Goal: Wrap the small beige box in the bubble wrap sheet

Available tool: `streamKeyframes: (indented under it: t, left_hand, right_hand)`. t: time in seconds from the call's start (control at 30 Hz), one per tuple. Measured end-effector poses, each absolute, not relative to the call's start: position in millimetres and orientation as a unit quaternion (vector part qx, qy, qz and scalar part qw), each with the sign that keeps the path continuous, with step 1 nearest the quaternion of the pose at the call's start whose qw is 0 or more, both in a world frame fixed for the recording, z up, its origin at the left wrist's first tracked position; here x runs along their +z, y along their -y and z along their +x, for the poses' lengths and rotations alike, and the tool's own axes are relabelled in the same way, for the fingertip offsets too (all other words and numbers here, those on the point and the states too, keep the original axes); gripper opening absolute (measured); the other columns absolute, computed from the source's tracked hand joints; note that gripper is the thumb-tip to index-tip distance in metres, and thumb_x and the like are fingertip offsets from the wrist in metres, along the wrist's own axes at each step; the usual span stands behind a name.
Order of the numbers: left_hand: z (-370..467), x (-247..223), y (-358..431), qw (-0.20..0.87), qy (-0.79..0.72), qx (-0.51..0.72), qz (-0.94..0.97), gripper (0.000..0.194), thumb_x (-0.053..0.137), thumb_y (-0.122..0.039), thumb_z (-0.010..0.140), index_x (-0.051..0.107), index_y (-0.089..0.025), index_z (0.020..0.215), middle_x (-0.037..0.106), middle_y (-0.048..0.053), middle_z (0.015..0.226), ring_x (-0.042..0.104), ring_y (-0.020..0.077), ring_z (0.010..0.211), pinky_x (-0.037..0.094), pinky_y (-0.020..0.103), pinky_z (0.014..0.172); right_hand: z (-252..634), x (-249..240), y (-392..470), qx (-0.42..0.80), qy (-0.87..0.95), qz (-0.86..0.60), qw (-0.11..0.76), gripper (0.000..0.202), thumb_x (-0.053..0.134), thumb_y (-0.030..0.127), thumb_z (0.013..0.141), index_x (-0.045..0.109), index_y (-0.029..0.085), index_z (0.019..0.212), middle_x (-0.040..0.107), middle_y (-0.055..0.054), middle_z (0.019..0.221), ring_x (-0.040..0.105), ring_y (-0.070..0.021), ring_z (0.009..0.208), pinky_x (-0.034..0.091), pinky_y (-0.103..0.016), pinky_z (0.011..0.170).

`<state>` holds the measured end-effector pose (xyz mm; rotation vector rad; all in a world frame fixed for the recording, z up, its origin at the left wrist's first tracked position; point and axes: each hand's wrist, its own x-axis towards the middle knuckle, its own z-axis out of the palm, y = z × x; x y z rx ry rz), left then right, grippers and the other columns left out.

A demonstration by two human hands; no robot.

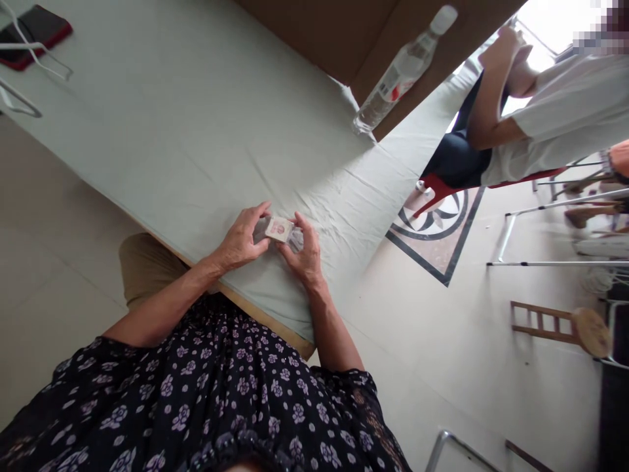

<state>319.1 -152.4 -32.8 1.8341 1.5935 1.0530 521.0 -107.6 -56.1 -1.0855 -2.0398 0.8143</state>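
A small pale packet (279,229) with a reddish print and clear wrapping lies between my two hands, just over the pale green cloth near the table's front edge. My left hand (242,237) curls round its left end, thumb below and fingers above. On the right end, my right hand (305,252) holds the clear wrapping between thumb and fingers. Whether the packet rests on the cloth cannot be made out.
A clear bottle with a white cap (405,72) stands by a brown box (339,39). A red-edged phone (37,33) and white wire hangers (22,98) lie at the far left. A person in a white shirt (565,105) sits at the right, near a wooden stool (592,331).
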Motion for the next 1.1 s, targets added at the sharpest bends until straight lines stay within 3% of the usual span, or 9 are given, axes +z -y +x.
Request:
streamKeyframes:
  t: [0.23,0.37,0.43,0.77,0.97,1.1]
  left_hand:
    - [314,-47,156,0.267,-0.575,0.450,0.630,0.079,0.069,-0.031,0.080,0.042,-0.017,0.153,0.058,0.017,0.145,0.059,0.0317,0.132,0.051,0.049,0.112]
    - [316,-47,159,0.285,-0.577,0.475,0.600,0.074,0.068,-0.035,0.083,0.045,-0.016,0.151,0.064,0.017,0.139,0.064,0.0291,0.125,0.052,0.047,0.110]
    - [318,-45,159,0.282,-0.583,0.472,0.598,0.069,0.068,-0.037,0.085,0.049,-0.016,0.148,0.067,0.016,0.135,0.066,0.0281,0.122,0.052,0.047,0.110]
    - [321,-48,155,0.245,-0.580,0.459,0.627,0.046,0.061,-0.040,0.097,0.060,-0.018,0.137,0.069,0.014,0.130,0.065,0.0257,0.121,0.051,0.044,0.110]
    - [322,-51,152,0.205,-0.567,0.467,0.646,0.035,0.059,-0.038,0.098,0.068,-0.018,0.125,0.071,0.013,0.124,0.065,0.0249,0.118,0.052,0.044,0.108]
    - [321,-52,152,0.208,-0.568,0.466,0.646,0.033,0.061,-0.037,0.095,0.070,-0.019,0.122,0.070,0.013,0.125,0.065,0.0263,0.119,0.052,0.046,0.108]
  right_hand:
    - [530,-51,110,0.340,0.765,-0.413,0.358,0.062,0.070,0.048,0.091,0.054,0.028,0.147,0.058,-0.014,0.151,0.052,-0.0316,0.141,0.043,-0.055,0.118]
    - [535,-37,109,0.292,0.756,-0.431,0.396,0.026,0.060,0.040,0.099,0.073,0.029,0.118,0.069,-0.010,0.131,0.062,-0.0278,0.126,0.045,-0.053,0.114]
    - [533,-28,106,0.265,0.773,-0.432,0.382,0.019,0.060,0.038,0.100,0.076,0.030,0.106,0.072,-0.008,0.123,0.064,-0.0273,0.119,0.046,-0.053,0.110]
    - [512,-5,85,0.096,0.902,-0.340,0.247,0.016,0.061,0.030,0.102,0.077,0.028,0.096,0.076,-0.005,0.120,0.062,-0.0264,0.116,0.043,-0.046,0.099]
    - [503,-9,74,0.064,0.910,-0.320,0.257,0.023,0.052,0.026,0.105,0.070,0.023,0.092,0.078,-0.006,0.109,0.064,-0.0232,0.108,0.042,-0.041,0.099]
    - [505,-14,65,0.103,0.884,-0.358,0.281,0.020,0.046,0.025,0.106,0.063,0.022,0.095,0.075,-0.009,0.112,0.065,-0.0232,0.105,0.043,-0.040,0.096]
